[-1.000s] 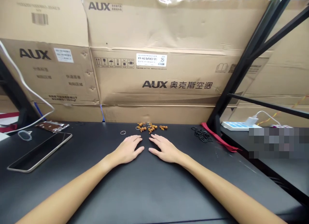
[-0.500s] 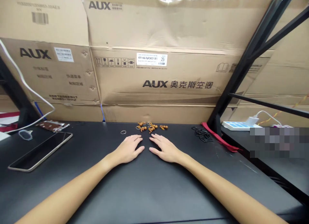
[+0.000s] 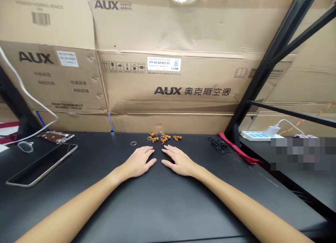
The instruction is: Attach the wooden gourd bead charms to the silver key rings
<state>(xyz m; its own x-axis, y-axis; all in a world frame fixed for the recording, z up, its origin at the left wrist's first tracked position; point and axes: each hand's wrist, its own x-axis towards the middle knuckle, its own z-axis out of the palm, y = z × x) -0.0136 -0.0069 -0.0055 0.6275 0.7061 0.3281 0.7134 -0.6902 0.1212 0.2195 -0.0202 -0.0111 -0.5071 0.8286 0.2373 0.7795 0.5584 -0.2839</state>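
My left hand (image 3: 140, 161) lies flat on the black table (image 3: 162, 208), its fingers stretched out and thumb apart. Opposite it, my right hand (image 3: 178, 161) rests palm down in the same way, with a small gap between the two. Neither holds anything. Just beyond the fingertips sits a cluster of brown beaded gourd-shaped charms (image 3: 165, 137), some with metal rings. One more such charm (image 3: 177, 137) lies slightly to their right. A single metal ring (image 3: 133, 143) is beyond my left hand, to its left. Several black loops (image 3: 220, 145) are heaped farther right.
A phone (image 3: 43, 165) lies at the left, near a brown packet (image 3: 56, 136) and a white cable (image 3: 25, 84). Cardboard (image 3: 168, 36) walls off the back. At the right are a red strap (image 3: 237, 150), a black metal post (image 3: 258, 75) and a power strip (image 3: 257, 135).
The whole view has shifted very slightly to the left. Both hands stay where they were on the table, and the charms and rings have not moved.
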